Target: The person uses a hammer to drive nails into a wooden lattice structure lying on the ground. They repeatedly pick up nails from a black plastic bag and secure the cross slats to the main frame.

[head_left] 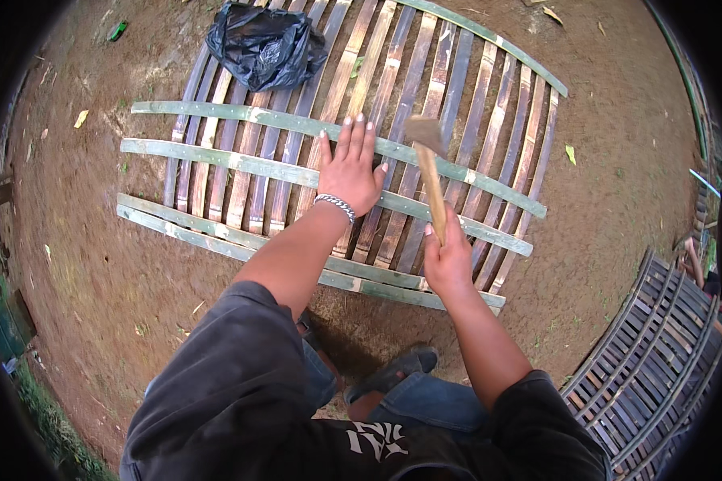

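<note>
A panel of split bamboo slats lies on the ground before me, crossed by several green bamboo strips. My left hand rests flat on the panel with its fingers stretched out, over two of the cross strips. A chain bracelet circles that wrist. My right hand is closed round the wooden handle of a hammer. The hammer's head, slightly blurred, is raised over the slats to the right of my left hand.
A black plastic bag sits on the panel's far left part. Another slatted bamboo panel lies at the lower right. Brown bare soil surrounds the work, with scattered leaves. My sandalled foot stands close to the panel's near edge.
</note>
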Motion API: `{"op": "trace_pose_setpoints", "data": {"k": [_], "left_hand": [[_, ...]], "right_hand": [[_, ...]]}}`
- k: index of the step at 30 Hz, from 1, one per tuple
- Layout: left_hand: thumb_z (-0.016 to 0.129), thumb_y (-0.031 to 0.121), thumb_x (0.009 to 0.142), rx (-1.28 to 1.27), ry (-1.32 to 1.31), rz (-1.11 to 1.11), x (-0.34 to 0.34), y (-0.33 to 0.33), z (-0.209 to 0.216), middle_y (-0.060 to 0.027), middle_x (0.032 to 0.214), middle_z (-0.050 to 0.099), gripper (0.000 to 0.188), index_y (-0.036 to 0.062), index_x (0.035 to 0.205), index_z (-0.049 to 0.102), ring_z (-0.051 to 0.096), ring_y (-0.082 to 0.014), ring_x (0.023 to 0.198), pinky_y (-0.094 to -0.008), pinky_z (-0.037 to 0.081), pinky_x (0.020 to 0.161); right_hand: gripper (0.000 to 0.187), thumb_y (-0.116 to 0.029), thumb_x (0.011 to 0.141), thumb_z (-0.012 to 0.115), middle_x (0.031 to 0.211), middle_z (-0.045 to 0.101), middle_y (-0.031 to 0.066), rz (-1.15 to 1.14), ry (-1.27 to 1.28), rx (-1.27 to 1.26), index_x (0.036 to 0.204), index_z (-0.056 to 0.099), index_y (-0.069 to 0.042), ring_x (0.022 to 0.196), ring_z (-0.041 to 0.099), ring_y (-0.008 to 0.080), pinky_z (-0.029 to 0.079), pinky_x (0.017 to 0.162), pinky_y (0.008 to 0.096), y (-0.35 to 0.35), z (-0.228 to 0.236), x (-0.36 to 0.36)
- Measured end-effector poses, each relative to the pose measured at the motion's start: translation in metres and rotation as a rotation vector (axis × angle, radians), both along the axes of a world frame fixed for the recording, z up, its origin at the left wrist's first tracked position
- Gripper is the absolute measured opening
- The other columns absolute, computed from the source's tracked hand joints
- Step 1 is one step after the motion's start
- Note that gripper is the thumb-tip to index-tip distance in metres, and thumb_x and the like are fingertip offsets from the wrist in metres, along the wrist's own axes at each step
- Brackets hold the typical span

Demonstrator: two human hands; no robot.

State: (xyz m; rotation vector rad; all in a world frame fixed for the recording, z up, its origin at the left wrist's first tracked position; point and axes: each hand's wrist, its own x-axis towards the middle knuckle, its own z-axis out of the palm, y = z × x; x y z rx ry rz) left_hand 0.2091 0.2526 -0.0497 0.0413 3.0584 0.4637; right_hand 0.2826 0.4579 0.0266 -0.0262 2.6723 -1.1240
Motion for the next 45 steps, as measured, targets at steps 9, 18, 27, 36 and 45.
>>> {"op": "trace_pose_setpoints", "data": {"k": [9, 18, 27, 36, 45], "left_hand": [[0.042, 0.045, 0.104, -0.117, -0.137, -0.105, -0.005, -0.007, 0.003, -0.0148, 0.17, 0.016, 0.075, 0.0037, 0.162, 0.02, 0.011, -0.0324, 0.158, -0.0605, 0.005, 0.126], [0.043, 0.044, 0.103, -0.131, -0.105, -0.103, -0.008, -0.006, 0.003, -0.0146, 0.17, 0.017, 0.075, 0.0033, 0.162, 0.021, 0.01, -0.0318, 0.159, -0.0597, 0.007, 0.126], [0.041, 0.045, 0.104, -0.143, -0.107, -0.099, -0.008, -0.006, 0.006, -0.0144, 0.17, 0.016, 0.075, 0.003, 0.162, 0.02, 0.009, -0.0313, 0.159, -0.0588, 0.006, 0.126], [0.052, 0.034, 0.101, 0.193, -0.028, -0.065, -0.008, -0.023, 0.002, -0.0197, 0.161, 0.037, 0.061, 0.0032, 0.153, 0.04, 0.029, -0.038, 0.151, -0.0548, 0.018, 0.124], [0.065, 0.013, 0.092, 0.419, 0.503, 0.722, -0.179, -0.194, 0.036, -0.0242, 0.107, 0.073, 0.025, 0.0003, 0.114, 0.071, 0.069, -0.0378, 0.1, -0.0433, 0.052, 0.092]], "right_hand": [[0.052, -0.015, 0.102, 0.055, 0.133, 0.059, 0.0293, -0.002, -0.156, 0.08, 0.149, 0.04, -0.002, 0.119, 0.061, 0.0479, 0.051, 0.099, 0.0505, 0.003, -0.01, -0.006], [0.049, -0.015, 0.101, 0.056, 0.129, 0.061, 0.0309, 0.091, -0.193, 0.15, 0.146, 0.043, -0.001, 0.118, 0.061, 0.0488, 0.051, 0.098, 0.0509, 0.011, -0.028, -0.002], [0.05, -0.014, 0.1, 0.059, 0.118, 0.066, 0.0256, -0.158, 0.07, -0.201, 0.146, 0.043, 0.0, 0.106, 0.068, 0.0395, 0.053, 0.091, 0.0435, 0.017, -0.026, -0.009], [0.036, -0.008, 0.102, 0.058, 0.083, 0.057, 0.0055, -0.59, -0.182, -0.634, 0.134, 0.042, -0.003, 0.056, 0.054, 0.011, 0.05, 0.045, 0.0292, 0.018, -0.078, -0.042], [0.032, -0.007, 0.1, 0.061, 0.086, 0.06, 0.0071, -0.677, -0.164, -0.711, 0.127, 0.045, -0.002, 0.055, 0.056, 0.0127, 0.052, 0.048, 0.0302, 0.008, -0.07, -0.046]]}}
